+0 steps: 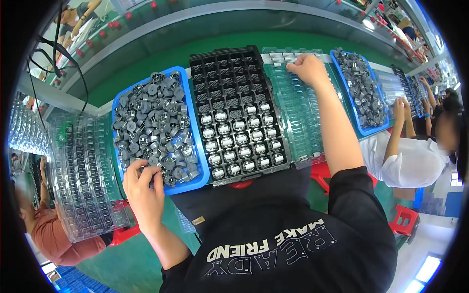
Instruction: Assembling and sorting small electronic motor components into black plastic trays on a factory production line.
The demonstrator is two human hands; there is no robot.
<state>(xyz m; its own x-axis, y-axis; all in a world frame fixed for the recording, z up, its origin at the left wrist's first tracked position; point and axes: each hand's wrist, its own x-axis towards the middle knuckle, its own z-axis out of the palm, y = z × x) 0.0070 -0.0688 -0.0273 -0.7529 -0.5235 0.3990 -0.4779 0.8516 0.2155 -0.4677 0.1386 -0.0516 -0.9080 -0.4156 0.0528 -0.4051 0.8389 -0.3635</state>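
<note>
My left hand (142, 193) reaches over the near left corner of a blue tray (200, 146) heaped with grey round parts (155, 112) that have metal pins. Its fingers are curved and apart, with the fingertips against the parts; I see nothing gripped. Over the far end of a clear plastic blister tray (300, 117) is my right hand (309, 69), fingers pinched together. What they hold, if anything, is hidden. Silver cylinders (279, 61) sit in that tray's far rows beside the fingertips. Between my hands lies a black compartment tray (229, 83), its nearer rows filled with silver-topped parts (239, 139).
To the right stands another blue tray (373, 128) of grey parts, with a co-worker in white (410, 161) beyond it. Stacked clear trays (83, 180) lean at the left, near a co-worker in a rust-coloured shirt (68, 234). Black cables (73, 61) hang at the upper left.
</note>
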